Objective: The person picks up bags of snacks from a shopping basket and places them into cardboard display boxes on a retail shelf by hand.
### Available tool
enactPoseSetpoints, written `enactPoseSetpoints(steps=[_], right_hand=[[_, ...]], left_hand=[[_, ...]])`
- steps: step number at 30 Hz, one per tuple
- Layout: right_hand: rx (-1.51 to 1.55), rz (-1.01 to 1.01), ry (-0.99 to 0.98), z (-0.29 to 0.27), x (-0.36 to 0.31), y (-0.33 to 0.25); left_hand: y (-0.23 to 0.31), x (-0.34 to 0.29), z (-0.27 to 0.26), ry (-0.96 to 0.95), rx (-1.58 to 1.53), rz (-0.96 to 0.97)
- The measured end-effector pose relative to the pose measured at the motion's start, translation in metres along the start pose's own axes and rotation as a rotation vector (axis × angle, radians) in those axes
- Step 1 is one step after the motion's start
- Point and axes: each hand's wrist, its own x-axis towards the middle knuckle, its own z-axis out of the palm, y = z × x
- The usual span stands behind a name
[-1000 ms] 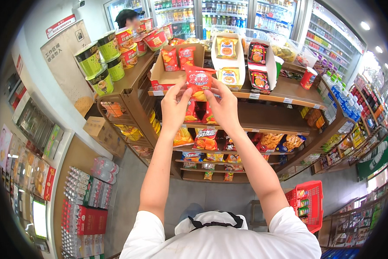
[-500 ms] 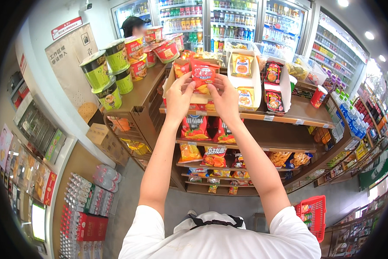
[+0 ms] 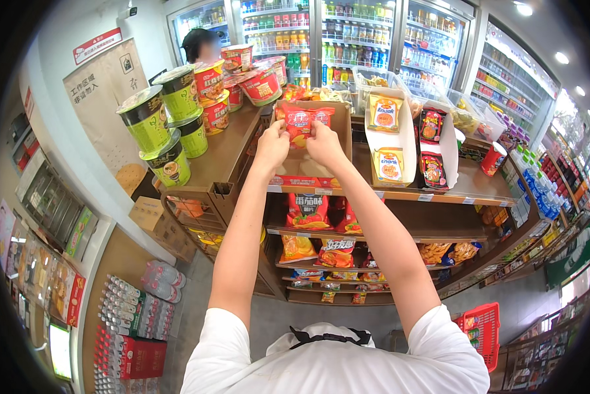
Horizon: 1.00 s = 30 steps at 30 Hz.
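Head view: left hand (image 3: 273,146) and right hand (image 3: 326,146) grip 1 red snack bag (image 3: 298,123) over a cardboard box (image 3: 343,126).

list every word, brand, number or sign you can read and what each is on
Wording, brands and numbers are not copied here, only where they stand:
Red snack bag, in left hand and right hand: pale lettering
Tan poster: large dark lettering, small pictogram
Red and white wall sign: small lettering
Green tub: large lettering
Upper yellow packet: lettering
Shelf tag: too small to read
Cooler bottles: too small
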Motion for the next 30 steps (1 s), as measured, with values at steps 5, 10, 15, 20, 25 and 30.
enactPoseSetpoints(steps=[5,10,15,20,25,30], right_hand=[[0.024,0.032,-0.082,0.027,0.009,0.01],[0.016,0.082,-0.116,0.035,0.013,0.024],[-0.034,0.009,-0.139,0.042,0.009,0.017],[0.183,-0.02,-0.134,0.046,0.006,0.033],[0.065,0.034,-0.134,0.03,-0.013,0.011],[0.0,0.066,-0.131,0.016,-0.018,0.007]], left_hand=[[-0.015,0.011,-0.009,-0.113,-0.048,-0.075],[-0.005,0.006,-0.01,-0.186,0.167,-0.055],[-0.002,0.001,-0.013,-0.1,0.544,-0.02],[0.004,-0.002,-0.018,-0.163,0.474,-0.092],[0.009,-0.017,-0.033,-0.15,0.293,-0.007],[0.019,-0.028,-0.034,-0.15,0.191,0.027]])
